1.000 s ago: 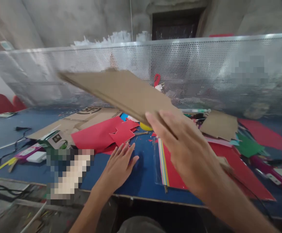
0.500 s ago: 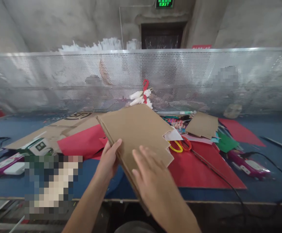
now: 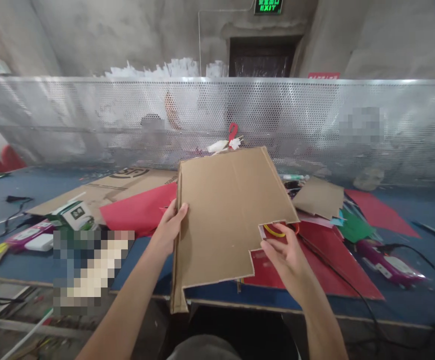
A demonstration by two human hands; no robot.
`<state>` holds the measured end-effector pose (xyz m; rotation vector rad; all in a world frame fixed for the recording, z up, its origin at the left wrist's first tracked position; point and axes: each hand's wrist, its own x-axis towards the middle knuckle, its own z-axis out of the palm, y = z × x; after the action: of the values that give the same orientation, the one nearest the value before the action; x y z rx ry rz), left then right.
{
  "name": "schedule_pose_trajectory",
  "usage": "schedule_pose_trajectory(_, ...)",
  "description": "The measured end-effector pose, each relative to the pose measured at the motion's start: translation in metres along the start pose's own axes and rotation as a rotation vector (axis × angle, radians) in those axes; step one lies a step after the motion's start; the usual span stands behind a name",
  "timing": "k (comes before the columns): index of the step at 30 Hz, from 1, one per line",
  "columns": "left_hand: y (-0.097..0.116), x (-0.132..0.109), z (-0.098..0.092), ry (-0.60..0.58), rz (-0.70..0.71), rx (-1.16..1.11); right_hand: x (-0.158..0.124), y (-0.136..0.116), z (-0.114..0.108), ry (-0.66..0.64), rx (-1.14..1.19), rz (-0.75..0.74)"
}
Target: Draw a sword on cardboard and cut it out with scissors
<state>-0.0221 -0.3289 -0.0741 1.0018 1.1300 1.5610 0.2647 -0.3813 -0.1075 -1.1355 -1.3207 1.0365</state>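
Observation:
A folded piece of brown cardboard (image 3: 228,210) is raised over the front of the table, its broad face toward me. Stepped notches are cut into its lower right side, and a narrow folded strip runs down its left side. My left hand (image 3: 170,225) grips that left side, thumb on the front face and fingers behind. At the notches is my right hand (image 3: 285,255), its fingers bent and apart, the thumb tip close to the cut edge. Through the notch show the yellow handle of scissors (image 3: 273,231) and a red sheet (image 3: 337,265).
A perforated metal screen (image 3: 202,110) stands behind the blue table (image 3: 135,265). Left lie printed cardboard (image 3: 90,192), a red sheet (image 3: 138,210) and a green-white box (image 3: 73,215). A purple power strip (image 3: 386,262) with a black cable and a smaller cardboard piece (image 3: 318,197) lie right.
The cardboard has turned more upright and faces me, its notched side now lower right. My right hand has moved from its face to the notches. The view has shifted slightly left.

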Motion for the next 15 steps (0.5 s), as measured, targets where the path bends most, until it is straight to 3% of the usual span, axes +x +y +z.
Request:
schedule_pose_trajectory(3,-0.004,0.004,0.009,-0.08,0.013,0.079,-0.003,0.003,-0.001,0.127,-0.021,-0.026)
schedule_pose_trajectory(7,-0.013,0.011,0.013,-0.243,0.135,0.373,-0.002,0.013,-0.008,0.114,-0.394,-0.081)
schedule_pose_trajectory(11,-0.025,0.013,0.004,-0.221,0.257,0.805,-0.002,0.02,-0.01,0.075,-0.655,-0.07)
schedule_pose_trajectory(15,-0.031,-0.001,-0.01,-0.319,0.292,0.961,-0.001,0.021,-0.005,0.084,-0.794,-0.164)
